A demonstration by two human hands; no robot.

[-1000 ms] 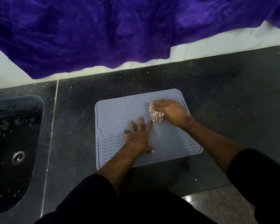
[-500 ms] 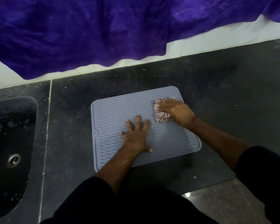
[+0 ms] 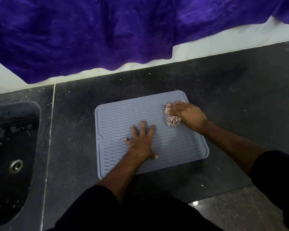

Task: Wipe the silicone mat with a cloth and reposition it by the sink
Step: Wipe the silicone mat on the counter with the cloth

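Right hand (image 3: 189, 115) is sliding the bunched cloth (image 3: 171, 120) toward the mat's (image 3: 117, 117) far right corner; left hand (image 3: 141, 142) is pressing flat, fingers spread. Risk: mat creeping if pressure eases.

head-worn view, looking steeply down, close over countertop (image 3: 223, 97)
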